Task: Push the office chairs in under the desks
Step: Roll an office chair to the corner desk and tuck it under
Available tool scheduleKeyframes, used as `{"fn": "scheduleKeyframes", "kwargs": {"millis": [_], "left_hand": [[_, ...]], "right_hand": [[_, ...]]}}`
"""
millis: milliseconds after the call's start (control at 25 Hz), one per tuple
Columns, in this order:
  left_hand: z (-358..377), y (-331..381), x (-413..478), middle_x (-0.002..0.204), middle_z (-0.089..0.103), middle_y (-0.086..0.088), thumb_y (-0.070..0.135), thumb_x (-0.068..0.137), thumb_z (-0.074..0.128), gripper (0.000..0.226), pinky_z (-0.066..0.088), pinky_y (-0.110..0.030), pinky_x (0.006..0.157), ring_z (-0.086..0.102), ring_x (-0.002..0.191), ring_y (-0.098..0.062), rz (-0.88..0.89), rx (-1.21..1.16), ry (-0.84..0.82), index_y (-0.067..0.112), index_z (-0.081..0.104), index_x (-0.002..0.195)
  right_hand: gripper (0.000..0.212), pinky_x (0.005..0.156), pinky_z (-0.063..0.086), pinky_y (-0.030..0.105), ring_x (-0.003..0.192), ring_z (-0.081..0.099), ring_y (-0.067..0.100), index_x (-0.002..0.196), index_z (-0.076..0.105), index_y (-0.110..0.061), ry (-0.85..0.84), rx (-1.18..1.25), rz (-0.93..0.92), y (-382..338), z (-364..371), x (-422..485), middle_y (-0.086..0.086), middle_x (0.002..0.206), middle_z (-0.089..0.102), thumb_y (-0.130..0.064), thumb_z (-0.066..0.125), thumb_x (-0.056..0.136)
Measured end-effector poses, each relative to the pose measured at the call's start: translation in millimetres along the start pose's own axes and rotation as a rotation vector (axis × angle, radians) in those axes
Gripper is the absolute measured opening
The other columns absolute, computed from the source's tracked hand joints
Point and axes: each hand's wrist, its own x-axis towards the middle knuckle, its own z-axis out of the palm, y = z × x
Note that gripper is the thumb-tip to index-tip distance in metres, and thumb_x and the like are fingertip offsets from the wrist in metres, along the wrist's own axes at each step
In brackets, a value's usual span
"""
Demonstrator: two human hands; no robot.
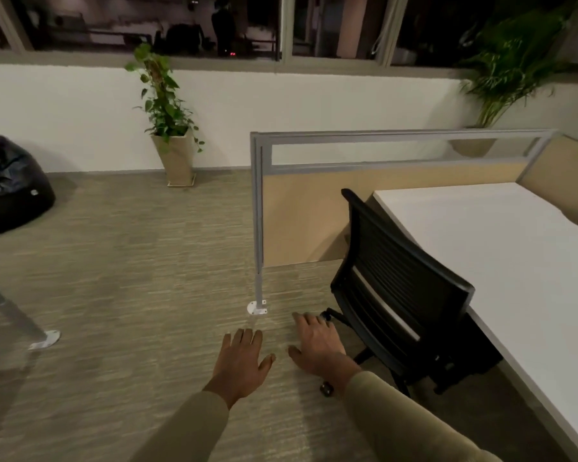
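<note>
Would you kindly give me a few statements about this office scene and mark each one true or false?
1. The black office chair stands beside the white desk, backrest towards the camera. True.
2. The right hand grips the chair's backrest. False: it is open over the carpet, apart from the backrest.
3. The left hand is open and holds nothing. True.
4. A laptop lies on the desk. False: no laptop shows there.
5. A potted plant stands by the white wall. True.
</note>
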Motion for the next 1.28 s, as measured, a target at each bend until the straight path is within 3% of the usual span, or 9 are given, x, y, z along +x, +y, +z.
{"fn": "scheduleKeyframes", "kwargs": {"millis": [160,360,600,680,800,920,1080,1200,1280], "left_hand": [[-34,11,96,0.157,0.041,-0.005,0.057,0.102,0.039,0.068,0.026,-0.048,0.120,0.035,0.146,-0.026,0.031,-0.058,0.074,0.014,0.034,0.155],[-70,37,206,0.152,0.048,-0.012,0.041,0.100,0.050,0.065,0.034,-0.046,0.114,0.043,0.140,-0.031,0.157,-0.200,0.149,0.009,0.036,0.155],[-131,101,337,0.149,0.049,-0.009,0.034,0.097,0.056,0.059,0.037,-0.041,0.113,0.047,0.137,-0.028,0.415,-0.327,0.310,0.015,0.040,0.150],[-149,116,368,0.156,0.041,-0.010,0.035,0.098,0.053,0.062,0.034,-0.045,0.118,0.039,0.144,-0.028,0.531,-0.343,0.315,0.015,0.034,0.154],[-164,140,407,0.171,0.015,-0.009,0.050,0.104,0.033,0.067,0.011,-0.055,0.127,0.010,0.157,-0.030,0.685,-0.215,0.130,0.019,0.020,0.161],[-172,159,423,0.165,0.031,-0.005,0.067,0.101,0.021,0.070,0.004,-0.065,0.123,0.013,0.156,-0.030,0.738,-0.127,-0.005,0.024,0.043,0.152],[-170,157,420,0.143,0.056,-0.006,0.065,0.101,0.024,0.063,0.021,-0.069,0.116,0.032,0.146,-0.032,0.756,-0.163,0.061,0.023,0.063,0.128],[-172,148,413,0.136,0.059,-0.005,0.059,0.102,0.029,0.055,0.025,-0.068,0.114,0.037,0.142,-0.030,0.767,-0.183,0.079,0.022,0.065,0.122],[-168,141,401,0.137,0.059,-0.005,0.057,0.103,0.032,0.052,0.024,-0.068,0.115,0.035,0.143,-0.030,0.768,-0.189,0.063,0.021,0.064,0.123]], "right_hand": [[0.073,0.109,0.036,0.050,0.136,0.041,0.035,0.153,0.030,-0.015,0.081,-0.015,-0.027,21,-37,67,0.012,0.149,0.043,-0.048,0.058,0.094],[0.069,0.107,0.041,0.049,0.135,0.044,0.032,0.152,0.034,-0.016,0.245,0.017,-0.001,43,-96,134,0.011,0.149,0.045,-0.035,0.060,0.091],[0.056,0.105,0.046,0.047,0.127,0.053,0.030,0.142,0.044,-0.019,0.531,-0.024,0.235,97,-166,184,0.009,0.141,0.053,-0.040,0.057,0.092],[0.053,0.101,0.048,0.046,0.120,0.057,0.029,0.139,0.046,-0.019,0.615,0.007,0.336,111,-179,191,0.009,0.136,0.057,-0.046,0.053,0.094],[0.055,0.089,0.051,0.040,0.108,0.062,0.026,0.136,0.052,-0.014,0.681,0.000,0.511,141,-182,186,0.011,0.126,0.062,-0.053,0.047,0.098],[0.060,0.080,0.048,0.037,0.098,0.063,0.028,0.126,0.058,-0.015,0.599,-0.049,0.823,167,-170,159,0.011,0.113,0.065,-0.064,0.037,0.099],[0.077,0.076,0.046,0.041,0.091,0.064,0.034,0.105,0.067,-0.018,0.500,-0.043,1.081,180,-160,125,0.011,0.100,0.068,-0.079,0.021,0.092],[0.098,0.089,0.044,0.049,0.092,0.064,0.033,0.090,0.069,-0.021,0.426,-0.089,1.296,176,-153,80,0.007,0.092,0.069,-0.092,0.003,0.079],[0.092,0.101,0.034,0.060,0.099,0.062,0.031,0.084,0.063,-0.025,0.381,-0.088,1.402,166,-142,49,0.000,0.086,0.062,-0.094,0.003,0.078]]}}
